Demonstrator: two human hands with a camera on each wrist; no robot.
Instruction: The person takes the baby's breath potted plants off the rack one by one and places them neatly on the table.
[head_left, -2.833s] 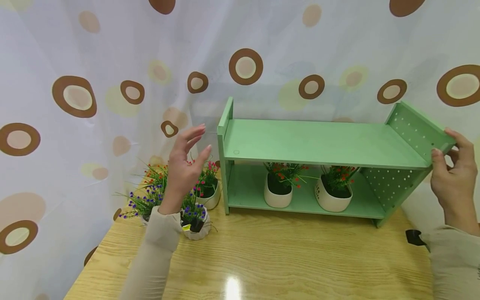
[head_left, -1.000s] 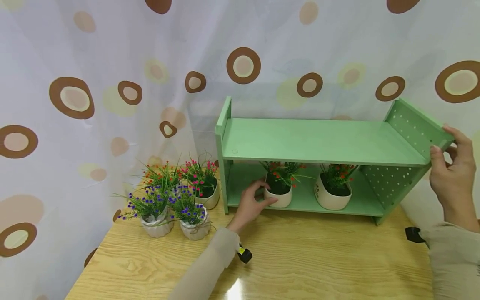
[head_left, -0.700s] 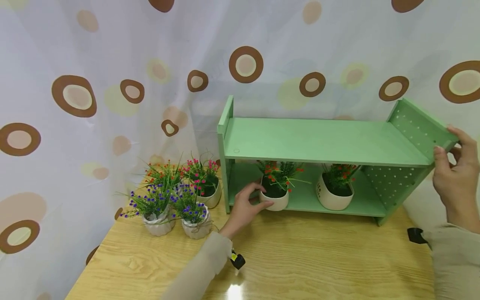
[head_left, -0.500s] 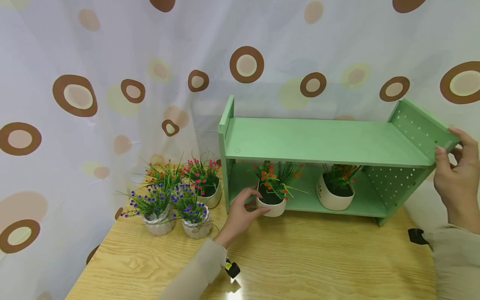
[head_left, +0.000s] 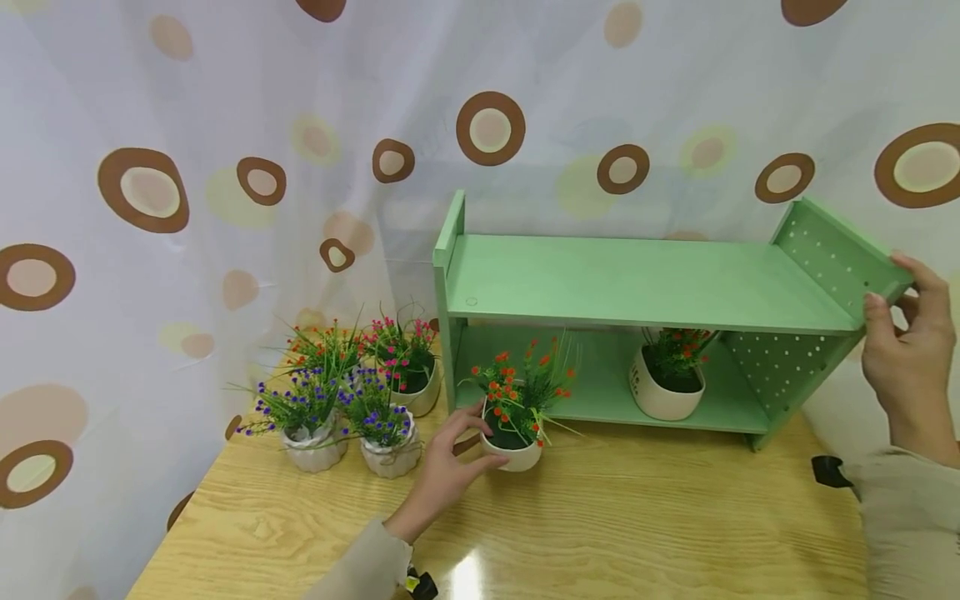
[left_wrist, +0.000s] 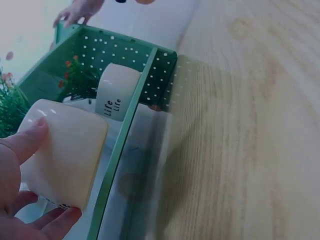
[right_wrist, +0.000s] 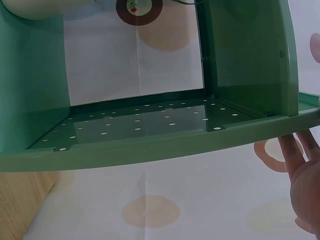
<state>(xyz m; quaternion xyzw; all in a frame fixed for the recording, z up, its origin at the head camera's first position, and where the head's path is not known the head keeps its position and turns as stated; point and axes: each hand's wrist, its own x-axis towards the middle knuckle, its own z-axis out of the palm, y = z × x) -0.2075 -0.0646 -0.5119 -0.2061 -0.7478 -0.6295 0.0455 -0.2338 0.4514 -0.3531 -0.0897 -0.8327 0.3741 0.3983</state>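
My left hand [head_left: 442, 471] grips a white flowerpot [head_left: 512, 456] with red-orange artificial flowers, just in front of the green shelf's lower board. In the left wrist view the thumb and fingers are around the pot [left_wrist: 67, 150]. My right hand [head_left: 911, 358] holds the upper right corner of the green two-tier shelf [head_left: 645, 283], thumb in front and fingers over the edge of the perforated side panel. A second white flowerpot [head_left: 666, 390] with red flowers stands on the lower board; black "Life" lettering on it shows in the left wrist view.
On the wooden table [head_left: 645, 517], left of the shelf, several potted flowers stand close together: purple ones [head_left: 313, 446] in front, a pink one [head_left: 420, 387] and a red-orange one [head_left: 322, 350] behind. A dotted curtain [head_left: 225, 100] hangs behind everything.
My left hand came down from above the left pots, took hold of the left flowerpot on the lower board and drew it out forward and left. My right hand stayed on the shelf corner.
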